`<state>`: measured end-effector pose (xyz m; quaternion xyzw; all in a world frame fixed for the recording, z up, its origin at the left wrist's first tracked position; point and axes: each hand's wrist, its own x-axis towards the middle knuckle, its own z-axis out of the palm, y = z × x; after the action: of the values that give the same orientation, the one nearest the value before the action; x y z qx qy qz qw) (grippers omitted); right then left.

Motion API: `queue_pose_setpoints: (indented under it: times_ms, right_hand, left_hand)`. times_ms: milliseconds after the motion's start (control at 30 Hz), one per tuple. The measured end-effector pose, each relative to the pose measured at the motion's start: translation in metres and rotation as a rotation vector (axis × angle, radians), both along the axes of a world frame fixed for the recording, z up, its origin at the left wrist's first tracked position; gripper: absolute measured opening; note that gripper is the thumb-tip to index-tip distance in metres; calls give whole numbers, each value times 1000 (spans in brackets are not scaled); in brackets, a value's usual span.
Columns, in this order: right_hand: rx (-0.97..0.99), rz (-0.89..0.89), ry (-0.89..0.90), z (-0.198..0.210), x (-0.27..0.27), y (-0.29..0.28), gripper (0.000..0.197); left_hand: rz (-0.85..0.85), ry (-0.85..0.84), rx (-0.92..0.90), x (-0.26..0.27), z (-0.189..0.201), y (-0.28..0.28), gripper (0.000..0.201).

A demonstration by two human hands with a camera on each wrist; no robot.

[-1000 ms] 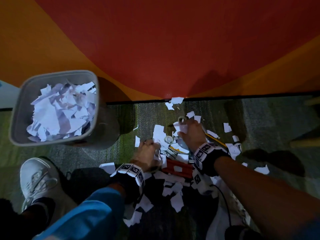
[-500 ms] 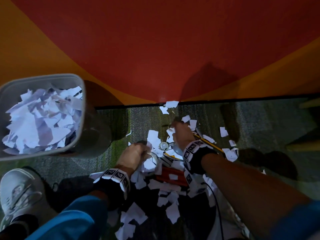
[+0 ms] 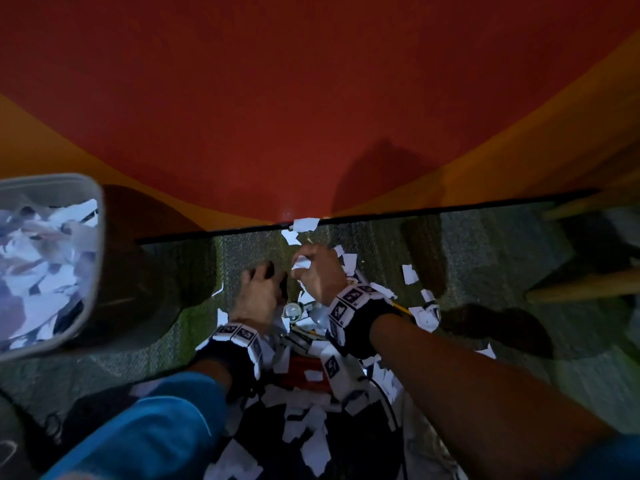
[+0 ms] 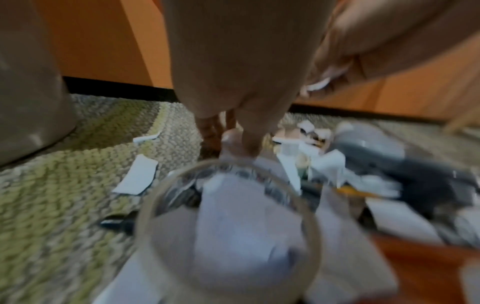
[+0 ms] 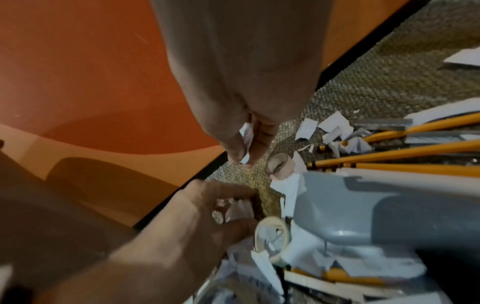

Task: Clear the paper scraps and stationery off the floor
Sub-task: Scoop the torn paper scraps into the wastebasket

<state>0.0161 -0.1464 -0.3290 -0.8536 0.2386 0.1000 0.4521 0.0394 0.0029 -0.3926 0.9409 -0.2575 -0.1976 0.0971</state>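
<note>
Two hands low over littered carpet (image 3: 194,278), right hand (image 3: 320,271) pinching white paper scraps (image 5: 245,135) (right wrist view alone shows yellow pencils (image 5: 389,156)), left hand (image 3: 258,296) fingers curled on crumpled scraps, torn, white, strewn.

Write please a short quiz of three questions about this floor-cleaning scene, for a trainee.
1. True or false: the right hand pinches a paper scrap.
2. Where does the grey bin stand: A) on the person's left, B) on the person's right?
3. Fill in: the pencils on the carpet are ___ in colour.

Key: 1 true; 2 A; 3 yellow.
</note>
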Motion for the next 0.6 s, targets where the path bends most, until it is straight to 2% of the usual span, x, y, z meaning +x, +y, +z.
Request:
queue_pose_setpoints:
  times_ms: [100, 167, 300, 400, 500, 567, 600]
  right_hand:
    - [13, 25, -4, 6, 2, -7, 11]
    - [20, 51, -13, 11, 3, -12, 11]
    - [16, 120, -61, 31, 5, -19, 3]
    - [10, 160, -70, 61, 10, -15, 9]
    - [-2, 118, -69, 107, 17, -1, 12]
    - [-29, 121, -126, 139, 25, 14, 23]
    - [-39, 112, -153, 156, 29, 23, 17]
  left_hand:
    - [-41, -48, -83, 0, -4, 3, 32]
    - [-1, 11, -106, 1, 7, 2, 24]
    - [184, 108, -192, 8, 44, 2, 32]
    - [270, 104, -293, 17, 90, 7, 30]
    - [257, 80, -337, 26, 150, 13, 28]
    - [239, 58, -356, 31, 195, 23, 26]
    - [225, 33, -362, 33, 217, 29, 26]
